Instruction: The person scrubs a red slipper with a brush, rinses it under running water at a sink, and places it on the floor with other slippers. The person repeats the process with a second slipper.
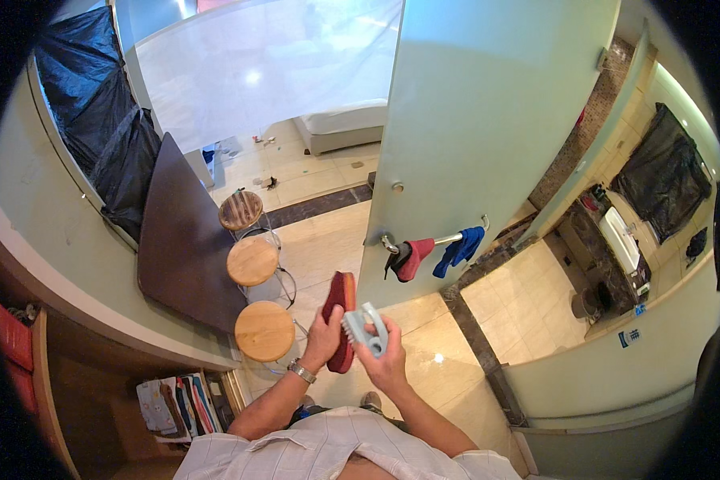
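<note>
My left hand point(322, 339), with a metal watch on the wrist, grips a dark red slipper point(338, 294) around its middle. The slipper is held lengthwise in front of my body, its layered sole edge with an orange stripe facing right. In my right hand point(387, 360) is a pale grey-blue plastic scrub brush point(373, 336) with a loop handle. Its bristles point left toward the slipper's side, close to it; whether they touch I cannot tell. My fingers pass through the brush handle.
Round wooden stools point(264, 331) line a dark table point(186, 252) on the left. A frosted glass door point(432, 150) carries cloths point(417, 259) on its metal handle. Below left is an open shelf with folded items point(180, 402). A washbasin point(619, 240) stands far right.
</note>
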The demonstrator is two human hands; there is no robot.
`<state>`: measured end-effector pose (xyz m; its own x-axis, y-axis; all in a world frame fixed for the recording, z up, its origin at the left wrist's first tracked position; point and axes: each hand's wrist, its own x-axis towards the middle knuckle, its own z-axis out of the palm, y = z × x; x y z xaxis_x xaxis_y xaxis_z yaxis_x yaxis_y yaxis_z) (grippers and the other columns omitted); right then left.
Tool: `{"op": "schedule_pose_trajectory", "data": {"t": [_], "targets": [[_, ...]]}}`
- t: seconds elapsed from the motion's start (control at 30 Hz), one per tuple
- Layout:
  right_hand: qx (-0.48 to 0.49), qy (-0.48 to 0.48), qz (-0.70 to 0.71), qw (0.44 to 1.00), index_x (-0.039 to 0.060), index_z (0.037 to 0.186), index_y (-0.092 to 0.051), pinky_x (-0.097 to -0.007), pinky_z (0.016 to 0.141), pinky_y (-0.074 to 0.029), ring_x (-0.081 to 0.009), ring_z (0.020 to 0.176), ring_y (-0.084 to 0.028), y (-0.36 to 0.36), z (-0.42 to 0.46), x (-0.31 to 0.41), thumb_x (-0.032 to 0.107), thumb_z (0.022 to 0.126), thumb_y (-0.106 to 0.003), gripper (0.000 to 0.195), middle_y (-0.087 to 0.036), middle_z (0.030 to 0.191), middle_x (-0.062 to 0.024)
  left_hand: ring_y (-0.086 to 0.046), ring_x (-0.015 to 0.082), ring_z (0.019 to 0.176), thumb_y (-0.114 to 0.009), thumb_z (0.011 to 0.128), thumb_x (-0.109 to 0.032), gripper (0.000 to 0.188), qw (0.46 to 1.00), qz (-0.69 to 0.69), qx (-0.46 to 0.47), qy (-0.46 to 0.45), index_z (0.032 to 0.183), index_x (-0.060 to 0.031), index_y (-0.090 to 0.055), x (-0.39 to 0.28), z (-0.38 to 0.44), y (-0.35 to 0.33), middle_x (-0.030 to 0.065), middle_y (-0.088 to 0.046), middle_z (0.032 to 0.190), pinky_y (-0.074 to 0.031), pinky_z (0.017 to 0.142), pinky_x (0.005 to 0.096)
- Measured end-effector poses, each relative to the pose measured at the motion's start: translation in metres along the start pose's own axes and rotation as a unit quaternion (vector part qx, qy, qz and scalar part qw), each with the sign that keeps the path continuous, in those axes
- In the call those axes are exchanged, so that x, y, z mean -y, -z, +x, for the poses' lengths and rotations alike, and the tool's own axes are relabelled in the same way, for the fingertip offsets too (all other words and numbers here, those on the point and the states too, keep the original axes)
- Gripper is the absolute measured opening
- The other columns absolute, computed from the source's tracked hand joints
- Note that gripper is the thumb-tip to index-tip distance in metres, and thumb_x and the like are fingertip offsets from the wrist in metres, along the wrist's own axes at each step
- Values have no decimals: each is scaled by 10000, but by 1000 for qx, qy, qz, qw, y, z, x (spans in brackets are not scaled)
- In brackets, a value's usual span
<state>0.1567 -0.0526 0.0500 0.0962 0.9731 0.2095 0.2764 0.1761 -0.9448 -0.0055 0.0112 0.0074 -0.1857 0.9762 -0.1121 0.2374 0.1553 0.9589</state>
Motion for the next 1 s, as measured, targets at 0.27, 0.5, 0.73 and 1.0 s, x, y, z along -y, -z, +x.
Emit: {"op": "schedule_pose_trajectory", "data": {"t": [0.27,0.5,0.73,1.0], "targets": [[-104,7,-17,994,31,1489,-425,-436,919,-562,-312,1076,-687,6,66,-27,212,901,-804,723,-671,1289,-197,-721,395,1129,-594,1064,-440,535,994,44,95,-30,1391,-19,-616,-18,-43,-14,272,-739,1170,-549,975,465],[42,-3,-15,999,25,1501,-411,-419,925,-584,-291,1063,-721,0,13,-10,211,900,-824,753,-714,1263,-181,-708,424,1145,-578,1056,-499,583,1000,2,-24,-20,1347,4,-616,2,-1,10,285,-736,1174,-539,982,482],[-17,0,-1,1000,21,1479,-432,-433,913,-576,-301,1035,-713,-6,30,-4,202,899,-803,712,-702,1245,-189,-714,429,1135,-576,1060,-481,558,1000,18,22,3,1342,-2,-621,-11,-8,2,292,-736,1151,-547,967,483],[-45,-3,-18,999,26,1459,-437,-424,894,-573,-299,1035,-699,4,49,-27,199,912,-809,685,-702,1229,-192,-707,267,1075,-587,1082,-424,535,996,3,85,9,1389,14,-614,7,-25,-4,187,-741,1177,-547,958,399]]}}
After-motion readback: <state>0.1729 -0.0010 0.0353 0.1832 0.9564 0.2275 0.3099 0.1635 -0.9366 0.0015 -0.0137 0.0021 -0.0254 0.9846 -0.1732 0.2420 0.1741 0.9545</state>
